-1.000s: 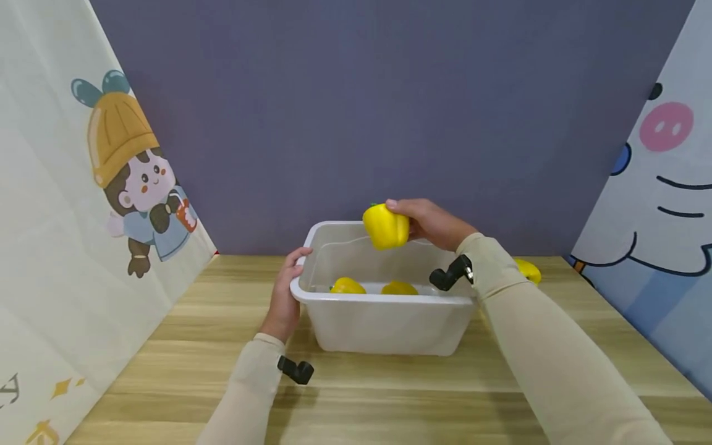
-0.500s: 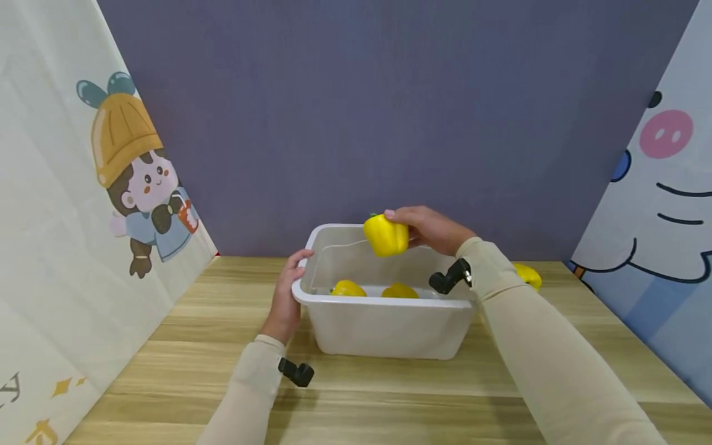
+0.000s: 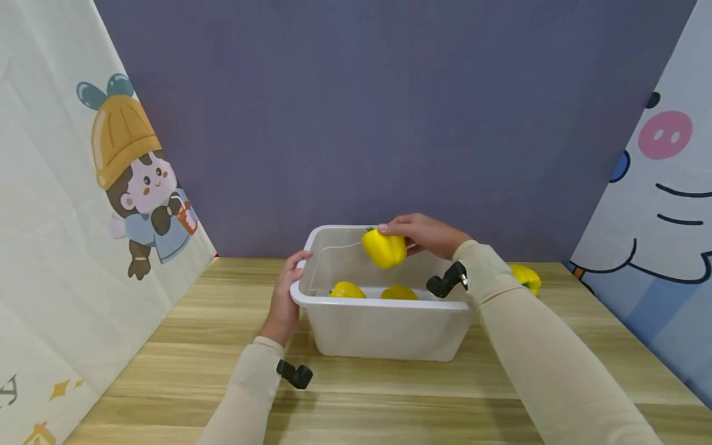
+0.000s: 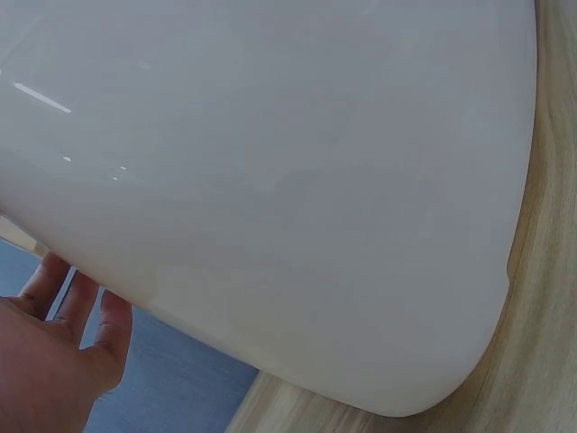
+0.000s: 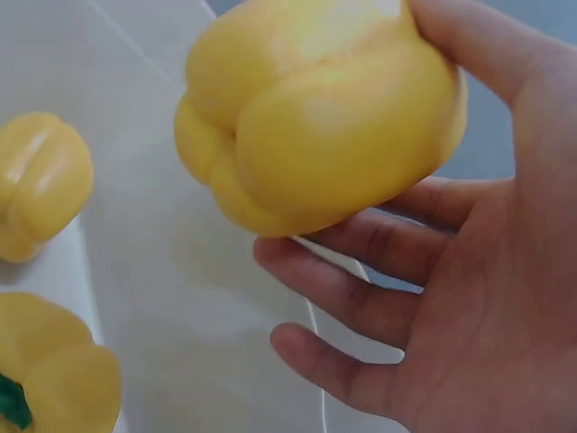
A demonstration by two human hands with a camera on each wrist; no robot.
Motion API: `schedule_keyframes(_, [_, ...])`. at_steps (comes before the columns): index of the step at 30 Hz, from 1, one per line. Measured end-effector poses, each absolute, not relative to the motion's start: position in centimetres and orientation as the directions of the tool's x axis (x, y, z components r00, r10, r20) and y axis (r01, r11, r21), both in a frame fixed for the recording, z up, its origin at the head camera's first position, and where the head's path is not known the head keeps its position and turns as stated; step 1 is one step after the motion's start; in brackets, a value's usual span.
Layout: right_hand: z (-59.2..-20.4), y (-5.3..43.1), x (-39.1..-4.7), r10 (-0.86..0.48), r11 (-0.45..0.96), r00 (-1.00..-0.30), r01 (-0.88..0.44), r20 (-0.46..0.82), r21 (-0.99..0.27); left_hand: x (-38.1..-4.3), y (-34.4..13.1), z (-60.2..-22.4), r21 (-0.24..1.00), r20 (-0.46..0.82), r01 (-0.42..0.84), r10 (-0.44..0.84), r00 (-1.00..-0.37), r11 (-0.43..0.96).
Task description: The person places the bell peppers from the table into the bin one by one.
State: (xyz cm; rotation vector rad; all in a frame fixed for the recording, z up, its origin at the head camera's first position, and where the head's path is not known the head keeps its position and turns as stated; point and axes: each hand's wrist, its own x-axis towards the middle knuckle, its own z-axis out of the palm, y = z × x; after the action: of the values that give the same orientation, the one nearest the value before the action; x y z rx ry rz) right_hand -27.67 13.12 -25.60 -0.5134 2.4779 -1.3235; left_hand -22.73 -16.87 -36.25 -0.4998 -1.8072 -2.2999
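A yellow bell pepper [image 3: 384,249] is pinched between the thumb and fingers of my right hand [image 3: 431,235], over the opening of a white plastic bin [image 3: 389,330]. In the right wrist view the held bell pepper [image 5: 334,126] shows its lobed end, and the lower fingers spread below it. Inside the bin lie two more yellow peppers, a left pepper [image 3: 347,290] and a right pepper [image 3: 399,293], partly hidden by the front wall. My left hand [image 3: 285,303] holds the bin's left rim, its fingertips [image 4: 113,311] against the wall in the left wrist view.
Another yellow bell pepper [image 3: 525,278] lies on the wooden table [image 3: 222,383] right of the bin, partly covered by the right sleeve. A grey-blue panel [image 3: 389,111] stands behind the bin, with printed cloths at both sides.
My right hand has lowered the bell pepper toward the bin's inside, and the pepper has tilted a little. The left hand keeps its place on the rim.
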Motion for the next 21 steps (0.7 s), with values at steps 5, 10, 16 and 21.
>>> schedule_keyframes(5, [-26.0, 12.75, -27.84, -0.422, 0.607, -0.89, -0.136, -0.172, -0.783, -22.68, -16.79, -36.17, 0.905, 0.372, 0.344, 0.072, -0.925, -0.251])
schedule_keyframes(10, [-26.15, 12.44, -27.72, -0.421, 0.659, -0.877, -0.121, -0.231, -0.742, -22.67, -16.74, -36.19, 0.902, 0.376, 0.347, 0.073, -0.924, -0.256])
schedule_keyframes(16, [-26.35, 12.47, -27.97, -0.402, 0.691, -0.882, -0.115, -0.247, -0.714, -22.81, -16.71, -36.18, 0.9, 0.381, 0.352, 0.071, -0.922, -0.258])
schedule_keyframes(21, [-26.54, 12.52, -28.04, -0.381, 0.704, -0.887, -0.097, -0.259, -0.703, -23.0, -16.72, -36.28, 0.899, 0.384, 0.356, 0.07, -0.921, -0.254])
